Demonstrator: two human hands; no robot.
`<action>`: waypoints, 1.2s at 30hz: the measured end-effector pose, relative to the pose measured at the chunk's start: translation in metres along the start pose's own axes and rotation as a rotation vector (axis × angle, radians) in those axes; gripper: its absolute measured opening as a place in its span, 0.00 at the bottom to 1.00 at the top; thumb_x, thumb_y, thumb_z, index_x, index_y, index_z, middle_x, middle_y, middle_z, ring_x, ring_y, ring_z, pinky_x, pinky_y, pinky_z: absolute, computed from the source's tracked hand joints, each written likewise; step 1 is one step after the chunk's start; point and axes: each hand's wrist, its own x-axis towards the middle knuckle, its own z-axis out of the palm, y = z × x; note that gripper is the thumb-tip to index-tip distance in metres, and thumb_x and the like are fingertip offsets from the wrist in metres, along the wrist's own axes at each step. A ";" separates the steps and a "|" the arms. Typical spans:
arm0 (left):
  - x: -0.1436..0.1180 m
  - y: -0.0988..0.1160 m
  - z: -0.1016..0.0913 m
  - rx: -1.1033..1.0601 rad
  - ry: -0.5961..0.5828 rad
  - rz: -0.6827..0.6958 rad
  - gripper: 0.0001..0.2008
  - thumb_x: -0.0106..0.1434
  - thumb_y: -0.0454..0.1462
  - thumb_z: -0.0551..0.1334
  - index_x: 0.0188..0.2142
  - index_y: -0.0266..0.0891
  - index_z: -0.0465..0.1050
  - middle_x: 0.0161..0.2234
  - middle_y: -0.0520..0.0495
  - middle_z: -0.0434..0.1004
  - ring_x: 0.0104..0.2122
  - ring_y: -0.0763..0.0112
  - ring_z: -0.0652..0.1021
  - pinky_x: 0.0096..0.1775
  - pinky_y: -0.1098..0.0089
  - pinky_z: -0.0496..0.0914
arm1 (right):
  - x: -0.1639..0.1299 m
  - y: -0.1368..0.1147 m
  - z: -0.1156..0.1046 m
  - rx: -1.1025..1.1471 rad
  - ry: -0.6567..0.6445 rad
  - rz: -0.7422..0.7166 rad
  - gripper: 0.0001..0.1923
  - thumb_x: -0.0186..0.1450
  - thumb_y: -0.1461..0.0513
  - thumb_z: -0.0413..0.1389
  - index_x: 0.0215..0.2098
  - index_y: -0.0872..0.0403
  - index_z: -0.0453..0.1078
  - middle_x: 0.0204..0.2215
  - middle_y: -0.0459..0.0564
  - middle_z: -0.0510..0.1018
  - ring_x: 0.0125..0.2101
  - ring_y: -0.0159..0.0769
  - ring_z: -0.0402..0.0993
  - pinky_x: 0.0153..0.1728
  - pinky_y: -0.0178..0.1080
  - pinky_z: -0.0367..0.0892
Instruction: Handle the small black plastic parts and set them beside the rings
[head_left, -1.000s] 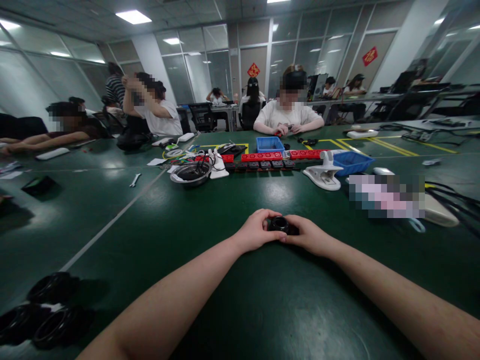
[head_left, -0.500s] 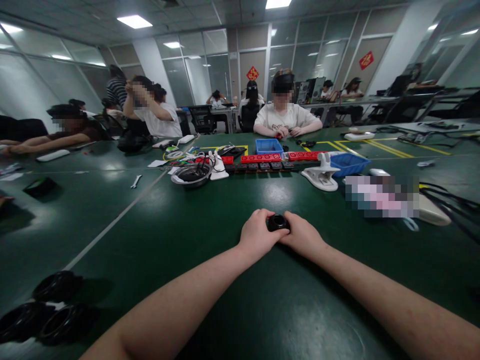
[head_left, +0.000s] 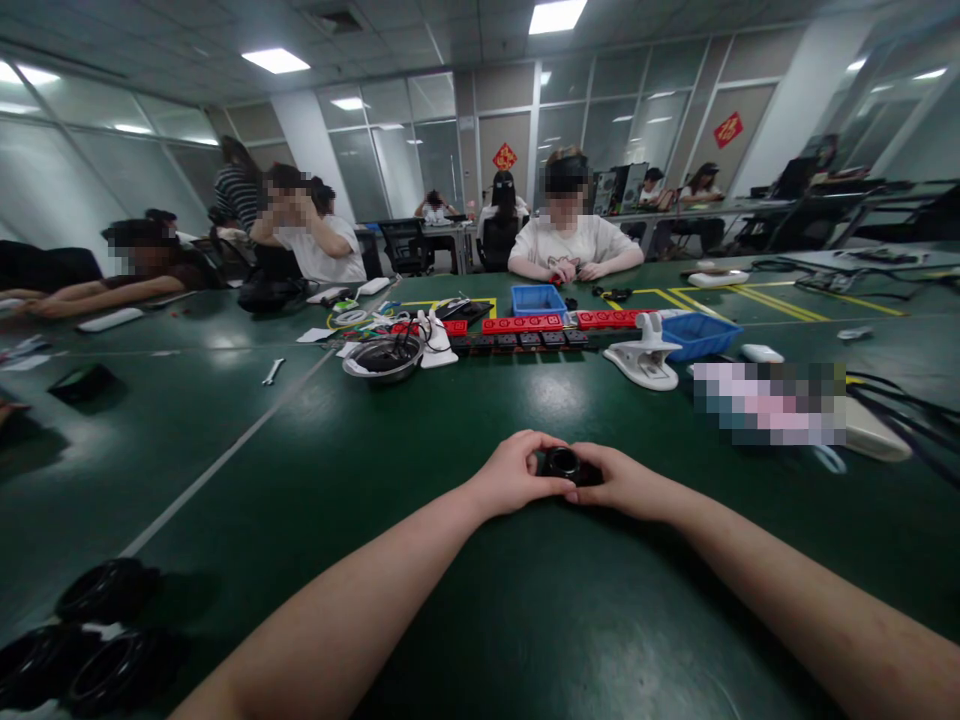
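A black, glossy ring-shaped part (head_left: 562, 462) with a round hole facing up is between my hands, low over the green table (head_left: 420, 420). My left hand (head_left: 517, 472) grips it from the left, index finger over the far side and thumb along the near side. From the right, my right hand (head_left: 626, 482) curls round it, its thumb tip close to my left thumb. A dark patch shows between the part and my right palm; I cannot make out whether it is shadow or more of the part. Similar black rings (head_left: 109, 590) lie at the lower left.
Across the table run red socket strips (head_left: 523, 324), with a metal bowl (head_left: 384, 374), a white clamp stand (head_left: 646, 362) and blue trays (head_left: 694, 332). A wrench (head_left: 274, 372) lies left. Cables (head_left: 900, 395) are at the right. A person (head_left: 574, 240) sits opposite.
My hands and the black part sit slightly lower and further right in view. My right palm has drawn back a little from the part. The camera view has shifted slightly.
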 end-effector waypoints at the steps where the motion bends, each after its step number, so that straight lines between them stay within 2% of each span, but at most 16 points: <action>1: 0.000 0.000 0.000 0.002 0.000 0.000 0.23 0.44 0.43 0.63 0.41 0.37 0.66 0.29 0.52 0.62 0.19 0.83 0.60 0.21 0.78 0.57 | 0.000 0.000 0.000 -0.005 0.004 0.007 0.18 0.50 0.60 0.56 0.39 0.58 0.64 0.32 0.49 0.70 0.32 0.36 0.66 0.32 0.36 0.61; 8: 0.000 -0.002 0.001 0.000 0.005 0.011 0.23 0.44 0.43 0.64 0.41 0.37 0.66 0.30 0.52 0.61 0.19 0.83 0.60 0.22 0.78 0.58 | 0.001 0.005 0.002 0.008 0.026 0.013 0.18 0.50 0.60 0.57 0.39 0.57 0.64 0.33 0.49 0.70 0.34 0.37 0.66 0.35 0.37 0.61; 17: 0.000 -0.001 0.002 0.005 0.010 0.013 0.23 0.44 0.43 0.63 0.40 0.37 0.66 0.28 0.52 0.61 0.19 0.83 0.60 0.21 0.78 0.58 | 0.000 -0.002 0.002 0.060 0.032 0.020 0.17 0.50 0.61 0.57 0.38 0.58 0.65 0.33 0.49 0.71 0.34 0.36 0.66 0.35 0.37 0.61; 24: -0.001 0.003 0.003 0.064 0.049 -0.026 0.23 0.44 0.44 0.63 0.39 0.37 0.66 0.29 0.52 0.62 0.19 0.82 0.61 0.21 0.78 0.58 | 0.001 0.004 0.003 0.040 0.058 0.037 0.16 0.48 0.60 0.57 0.35 0.58 0.64 0.30 0.47 0.70 0.31 0.34 0.65 0.30 0.34 0.60; 27: -0.003 0.007 0.006 0.135 0.106 -0.033 0.22 0.43 0.44 0.64 0.38 0.38 0.67 0.31 0.51 0.64 0.23 0.78 0.65 0.24 0.76 0.60 | 0.002 0.004 0.006 -0.054 0.122 0.091 0.15 0.46 0.59 0.58 0.29 0.57 0.61 0.24 0.44 0.67 0.26 0.31 0.63 0.24 0.32 0.57; 30: -0.004 0.009 0.012 0.205 0.205 -0.055 0.20 0.43 0.43 0.64 0.36 0.38 0.67 0.32 0.50 0.66 0.29 0.72 0.68 0.30 0.73 0.63 | 0.004 0.001 0.015 -0.219 0.253 0.171 0.15 0.44 0.58 0.58 0.24 0.55 0.57 0.21 0.42 0.64 0.23 0.29 0.61 0.21 0.31 0.53; 33: -0.005 0.010 0.018 0.240 0.310 -0.122 0.20 0.43 0.43 0.64 0.35 0.38 0.67 0.33 0.48 0.67 0.33 0.69 0.69 0.35 0.70 0.63 | 0.007 -0.007 0.027 -0.403 0.405 0.280 0.12 0.47 0.58 0.55 0.24 0.55 0.57 0.21 0.44 0.65 0.21 0.29 0.60 0.20 0.31 0.51; 36: -0.005 0.009 0.021 0.251 0.349 -0.138 0.20 0.43 0.43 0.64 0.35 0.37 0.66 0.34 0.47 0.67 0.34 0.68 0.69 0.36 0.69 0.63 | 0.008 -0.012 0.035 -0.514 0.469 0.332 0.10 0.49 0.60 0.53 0.27 0.56 0.58 0.24 0.47 0.66 0.22 0.31 0.61 0.20 0.32 0.51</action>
